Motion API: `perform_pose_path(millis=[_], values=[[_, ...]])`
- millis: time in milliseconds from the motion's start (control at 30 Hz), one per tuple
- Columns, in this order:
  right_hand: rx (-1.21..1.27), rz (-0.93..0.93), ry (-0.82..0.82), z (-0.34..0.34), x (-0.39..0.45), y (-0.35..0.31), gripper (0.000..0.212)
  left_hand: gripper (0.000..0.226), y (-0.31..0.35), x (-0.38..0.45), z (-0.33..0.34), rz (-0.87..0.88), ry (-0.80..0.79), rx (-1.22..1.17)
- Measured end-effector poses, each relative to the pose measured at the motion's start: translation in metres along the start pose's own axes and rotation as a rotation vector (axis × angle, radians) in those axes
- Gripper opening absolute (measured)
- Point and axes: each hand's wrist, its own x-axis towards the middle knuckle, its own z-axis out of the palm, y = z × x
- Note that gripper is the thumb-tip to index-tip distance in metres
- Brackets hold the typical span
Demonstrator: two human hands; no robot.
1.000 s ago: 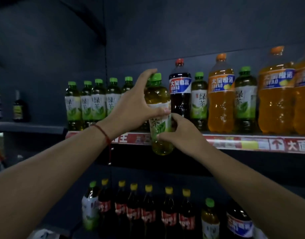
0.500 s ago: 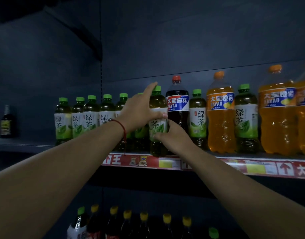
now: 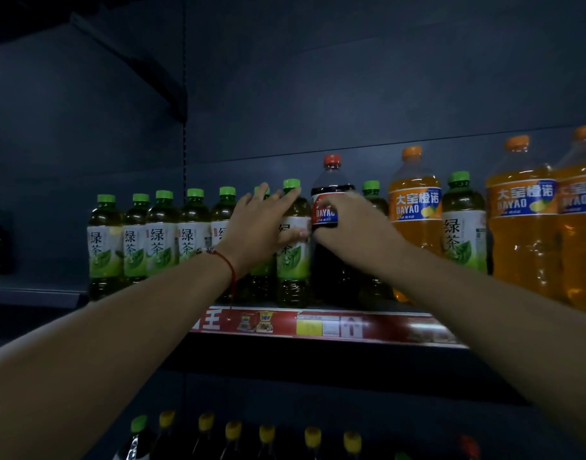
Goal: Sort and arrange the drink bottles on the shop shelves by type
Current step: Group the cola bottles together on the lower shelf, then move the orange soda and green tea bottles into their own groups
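A person's two bare arms reach up to a dark shop shelf [image 3: 318,327] edged with a red price strip. The left hand [image 3: 258,224], a red cord at its wrist, lies with fingers straight against a green-capped plastic bottle of green tea [image 3: 293,247] standing upright at the right end of a row of matching green tea bottles [image 3: 152,240]. The right hand [image 3: 354,224] curls around the label of a tall dark cola bottle with a red cap [image 3: 331,207], just right of that tea. Farther right, two more green tea bottles [image 3: 464,227] stand mixed among large orange soda bottles [image 3: 414,207]. The step in hand looks like lifting the cola out of the tea row; next, it likely needs a spot among its own kind, and the stray teas moved left.
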Motion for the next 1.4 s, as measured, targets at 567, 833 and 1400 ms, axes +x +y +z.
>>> perform_pose_path(millis=[567, 833, 1400], values=[[-0.290, 0.119, -0.117, -0.023, 0.118, 0.022, 0.085, 0.098, -0.003, 0.000, 0.017, -0.045, -0.062, 0.067], [-0.061, -0.001, 0.034, -0.033, 0.078, 0.010, 0.089, 0.091, 0.001, -0.006, 0.021, -0.082, -0.056, 0.020], [-0.161, -0.545, 0.070, -0.064, -0.116, -0.032, 0.096, 0.093, 0.118, -0.136, -0.025, -0.171, 0.234, -1.258]])
